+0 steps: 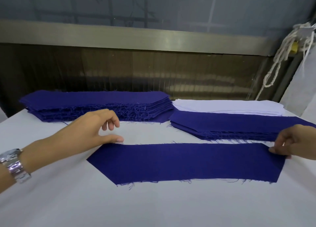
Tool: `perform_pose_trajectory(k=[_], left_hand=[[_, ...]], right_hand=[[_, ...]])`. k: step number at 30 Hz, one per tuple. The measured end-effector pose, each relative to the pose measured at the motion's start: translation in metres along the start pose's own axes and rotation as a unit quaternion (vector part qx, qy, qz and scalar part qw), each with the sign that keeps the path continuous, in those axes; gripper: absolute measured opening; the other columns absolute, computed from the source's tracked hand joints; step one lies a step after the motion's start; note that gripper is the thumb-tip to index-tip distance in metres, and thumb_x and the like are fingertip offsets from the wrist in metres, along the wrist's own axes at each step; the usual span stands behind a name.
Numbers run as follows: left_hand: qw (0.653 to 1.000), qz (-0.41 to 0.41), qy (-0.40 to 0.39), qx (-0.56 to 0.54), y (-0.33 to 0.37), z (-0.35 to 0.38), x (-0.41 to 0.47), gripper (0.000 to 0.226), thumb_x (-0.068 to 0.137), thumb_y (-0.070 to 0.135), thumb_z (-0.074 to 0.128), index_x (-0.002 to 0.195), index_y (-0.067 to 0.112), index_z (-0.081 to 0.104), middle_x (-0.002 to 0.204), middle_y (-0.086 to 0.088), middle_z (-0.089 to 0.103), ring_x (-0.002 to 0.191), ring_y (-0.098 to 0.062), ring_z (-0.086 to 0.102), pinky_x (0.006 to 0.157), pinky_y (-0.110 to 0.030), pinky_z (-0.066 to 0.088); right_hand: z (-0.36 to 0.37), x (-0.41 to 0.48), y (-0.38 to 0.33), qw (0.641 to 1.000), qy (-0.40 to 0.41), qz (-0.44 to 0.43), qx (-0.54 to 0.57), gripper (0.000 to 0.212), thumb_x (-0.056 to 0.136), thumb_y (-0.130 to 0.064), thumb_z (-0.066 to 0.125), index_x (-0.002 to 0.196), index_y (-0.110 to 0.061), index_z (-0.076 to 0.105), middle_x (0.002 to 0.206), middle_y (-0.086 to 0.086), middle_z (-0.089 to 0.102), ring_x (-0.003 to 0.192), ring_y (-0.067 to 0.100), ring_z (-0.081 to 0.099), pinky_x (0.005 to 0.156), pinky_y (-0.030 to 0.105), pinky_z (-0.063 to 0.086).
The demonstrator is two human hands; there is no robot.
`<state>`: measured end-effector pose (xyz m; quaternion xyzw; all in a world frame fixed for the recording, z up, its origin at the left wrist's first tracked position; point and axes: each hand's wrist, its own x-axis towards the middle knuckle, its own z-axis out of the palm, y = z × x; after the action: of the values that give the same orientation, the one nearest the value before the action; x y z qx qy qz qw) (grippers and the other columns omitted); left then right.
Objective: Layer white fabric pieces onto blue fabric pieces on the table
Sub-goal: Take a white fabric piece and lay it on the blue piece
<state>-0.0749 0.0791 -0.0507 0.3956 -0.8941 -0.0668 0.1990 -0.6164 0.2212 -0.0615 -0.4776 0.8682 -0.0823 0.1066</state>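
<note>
Held flat on the table (153, 206) at both far corners: a single blue piece (186, 161).
Head view: lay near and central, long axis left to right, slanted end to the left. Touched its far left corner with the thumb of the left hand (85, 129), other fingers loose, half-curled, gripping nothing. Pinched its far right corner in the curled fingers of the right hand (294, 141). Sat far and right, behind a blue stack (239, 126) and nearer the right hand: the white stack (227, 107), probably the next reach.
</note>
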Motion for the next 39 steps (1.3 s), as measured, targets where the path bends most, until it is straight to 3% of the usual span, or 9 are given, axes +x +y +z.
perform_pose_trajectory(k=[3, 6, 8, 14, 18, 22, 26, 32, 39], left_hand=[[0.998, 0.027, 0.053, -0.018, 0.019, 0.004, 0.017, 0.036, 0.069, 0.069, 0.054, 0.093, 0.042, 0.056, 0.087, 0.019, 0.058, 0.087, 0.001, 0.056, 0.068, -0.017, 0.046], [0.995, 0.061, 0.077, -0.024, 0.041, 0.014, 0.042, 0.035, 0.079, 0.062, 0.051, 0.099, 0.034, 0.061, 0.090, 0.018, 0.057, 0.086, -0.002, 0.057, 0.072, -0.019, 0.048], [0.993, 0.081, 0.083, -0.012, 0.055, 0.021, 0.063, 0.024, 0.087, 0.051, 0.057, 0.101, 0.032, 0.061, 0.092, 0.018, 0.057, 0.089, -0.001, 0.056, 0.075, -0.020, 0.048], [0.986, 0.133, 0.099, 0.027, 0.093, 0.046, 0.137, 0.012, 0.097, 0.036, 0.059, 0.102, 0.027, 0.065, 0.096, 0.014, 0.060, 0.085, -0.003, 0.052, 0.074, -0.016, 0.037], [0.991, 0.109, 0.075, 0.025, 0.105, 0.061, 0.181, 0.025, 0.102, 0.036, 0.049, 0.104, 0.019, 0.067, 0.098, 0.007, 0.064, 0.085, -0.009, 0.059, 0.076, -0.031, 0.050], [0.995, 0.067, 0.045, 0.064, 0.111, 0.079, 0.214, 0.031, 0.105, 0.032, 0.044, 0.110, 0.012, 0.067, 0.108, -0.004, 0.066, 0.095, -0.022, 0.062, 0.085, -0.043, 0.052], [0.994, 0.025, 0.024, 0.103, 0.111, 0.094, 0.231, 0.031, 0.105, 0.029, 0.045, 0.114, 0.011, 0.068, 0.112, -0.007, 0.066, 0.100, -0.025, 0.062, 0.087, -0.041, 0.052], [0.993, 0.000, 0.017, 0.120, 0.107, 0.105, 0.243, 0.024, 0.099, 0.032, 0.057, 0.100, 0.015, 0.075, 0.099, -0.003, 0.069, 0.089, -0.021, 0.064, 0.077, -0.035, 0.055], [0.995, -0.001, 0.001, 0.096, 0.100, 0.103, 0.251, 0.020, 0.095, 0.034, 0.064, 0.095, 0.019, 0.077, 0.091, 0.003, 0.070, 0.083, -0.015, 0.063, 0.069, -0.031, 0.051]], right_hand=[[-0.014, -0.005, -0.012, 0.998, 0.031, -0.006, -0.049, 0.035, 0.078, -0.050, 0.076, 0.049, -0.030, 0.071, 0.057, -0.011, 0.069, 0.070, 0.015, 0.066, 0.076, 0.036, 0.057], [-0.028, -0.004, -0.023, 0.996, 0.078, -0.010, -0.041, 0.045, 0.085, -0.047, 0.071, 0.052, -0.017, 0.070, 0.052, -0.007, 0.067, 0.066, 0.020, 0.066, 0.071, 0.038, 0.055], [-0.034, 0.002, -0.030, 0.990, 0.138, -0.032, -0.009, 0.041, 0.089, -0.038, 0.069, 0.055, -0.017, 0.068, 0.049, -0.004, 0.065, 0.066, 0.022, 0.063, 0.067, 0.037, 0.050], [-0.040, 0.041, -0.036, 0.965, 0.233, -0.070, 0.100, 0.014, 0.093, -0.012, 0.063, 0.086, -0.008, 0.074, 0.080, 0.010, 0.070, 0.078, 0.028, 0.061, 0.075, 0.037, 0.048], [-0.039, 0.083, -0.023, 0.956, 0.260, -0.028, 0.134, 0.017, 0.096, -0.009, 0.060, 0.097, -0.005, 0.076, 0.085, 0.010, 0.066, 0.082, 0.028, 0.058, 0.079, 0.036, 0.047], [-0.031, 0.117, -0.010, 0.951, 0.275, 0.019, 0.143, 0.022, 0.099, -0.019, 0.059, 0.099, -0.004, 0.076, 0.100, 0.015, 0.071, 0.091, 0.034, 0.061, 0.081, 0.035, 0.045], [-0.029, 0.138, 0.000, 0.950, 0.286, 0.063, 0.110, 0.028, 0.100, -0.022, 0.057, 0.097, -0.001, 0.076, 0.103, 0.022, 0.071, 0.089, 0.035, 0.060, 0.081, 0.033, 0.045], [-0.027, 0.150, 0.008, 0.952, 0.283, 0.106, 0.037, 0.033, 0.100, -0.027, 0.055, 0.111, -0.001, 0.071, 0.117, 0.024, 0.067, 0.112, 0.042, 0.060, 0.099, 0.041, 0.047], [-0.014, 0.155, 0.005, 0.933, 0.339, 0.118, 0.015, 0.033, 0.101, -0.023, 0.055, 0.109, 0.006, 0.069, 0.112, 0.026, 0.066, 0.108, 0.041, 0.057, 0.095, 0.045, 0.047]])
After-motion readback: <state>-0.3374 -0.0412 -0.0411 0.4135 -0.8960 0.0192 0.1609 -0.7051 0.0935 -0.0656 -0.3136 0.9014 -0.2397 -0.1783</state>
